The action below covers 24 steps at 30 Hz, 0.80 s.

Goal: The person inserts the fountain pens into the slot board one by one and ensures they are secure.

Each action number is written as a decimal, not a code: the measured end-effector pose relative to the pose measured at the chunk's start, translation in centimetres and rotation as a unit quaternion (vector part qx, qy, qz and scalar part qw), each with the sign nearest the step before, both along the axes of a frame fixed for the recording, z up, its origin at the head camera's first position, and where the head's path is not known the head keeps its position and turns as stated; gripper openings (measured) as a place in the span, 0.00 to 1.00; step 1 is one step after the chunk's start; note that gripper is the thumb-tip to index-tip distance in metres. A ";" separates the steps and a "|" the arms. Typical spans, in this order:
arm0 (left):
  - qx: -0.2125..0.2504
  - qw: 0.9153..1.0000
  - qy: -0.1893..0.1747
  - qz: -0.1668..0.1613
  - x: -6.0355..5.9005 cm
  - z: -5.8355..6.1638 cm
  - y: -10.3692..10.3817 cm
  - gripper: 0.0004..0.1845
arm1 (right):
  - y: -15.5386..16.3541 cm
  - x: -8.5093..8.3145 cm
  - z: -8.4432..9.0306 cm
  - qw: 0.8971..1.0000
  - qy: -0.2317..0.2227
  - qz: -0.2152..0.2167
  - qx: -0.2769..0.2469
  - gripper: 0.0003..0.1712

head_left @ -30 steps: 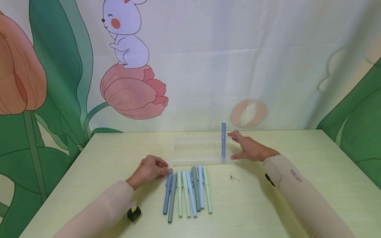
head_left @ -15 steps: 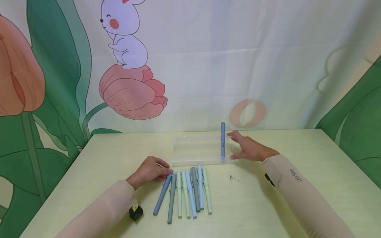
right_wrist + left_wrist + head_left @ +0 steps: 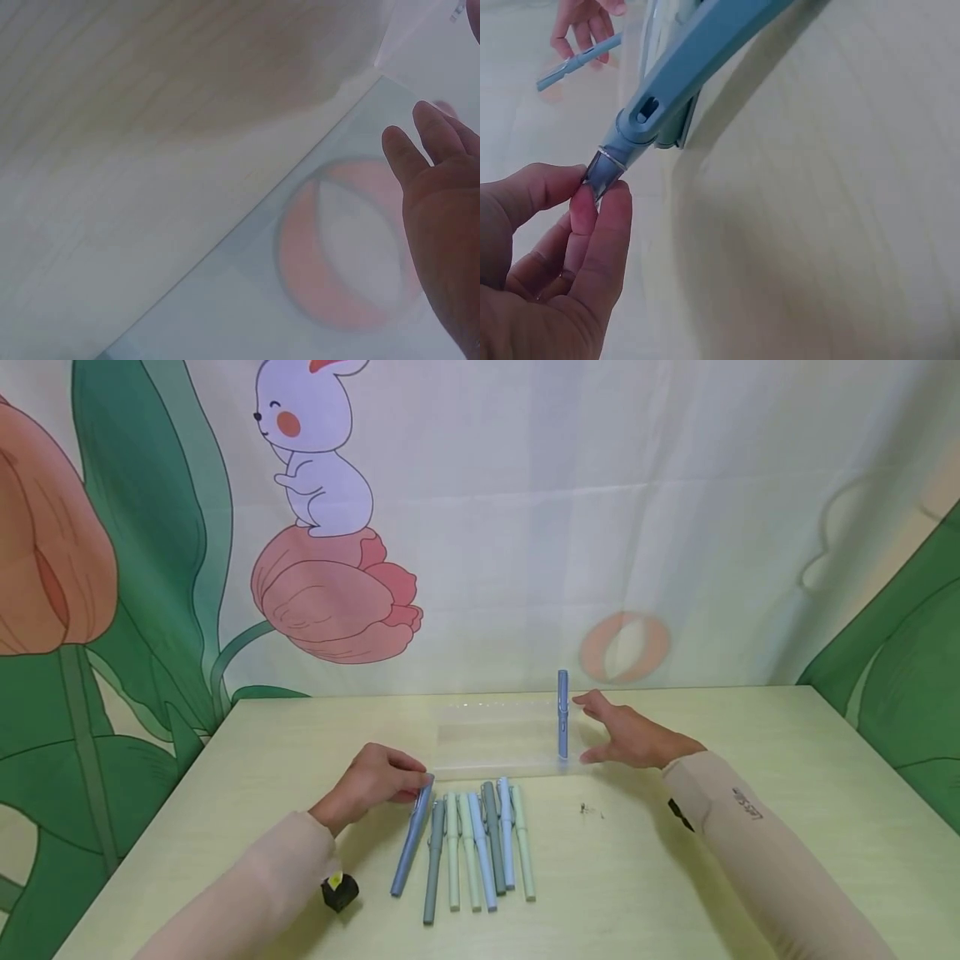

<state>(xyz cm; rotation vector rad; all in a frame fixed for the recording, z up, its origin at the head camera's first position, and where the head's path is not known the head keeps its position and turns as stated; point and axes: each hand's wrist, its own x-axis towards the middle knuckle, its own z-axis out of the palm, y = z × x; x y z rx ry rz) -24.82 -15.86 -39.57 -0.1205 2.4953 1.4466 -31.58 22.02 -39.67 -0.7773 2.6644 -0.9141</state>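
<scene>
My left hand (image 3: 377,783) pinches a dark blue pen (image 3: 412,839) by its capped end between thumb and fingertips. In the left wrist view that pen (image 3: 682,75) slants up to the right from the fingertips. To its right lies a row of several capped pens (image 3: 472,852) in grey-green, pale green and light blue. Behind them is a clear plastic box (image 3: 487,772). One blue pen (image 3: 562,714) stands upright at the box's right end. My right hand (image 3: 637,733) is at that end, thumb and fingers spread apart around it, with the fingers (image 3: 405,157) fairly straight.
A small black object with a yellow mark (image 3: 340,892) shows beside the left sleeve. Tiny dark specks (image 3: 588,810) lie right of the pens. A printed curtain (image 3: 480,527) hangs behind the table's back edge.
My left hand has drawn the dark blue pen leftward away from the row and lifted its capped end slightly. The right hand stays at the box's right end.
</scene>
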 end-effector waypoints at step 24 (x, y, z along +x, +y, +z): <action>0.032 0.997 0.063 -0.008 -1.4 4.2 0.6 0.13 | -0.2 0.6 -0.1 1.000 0.001 -0.011 0.001 0.51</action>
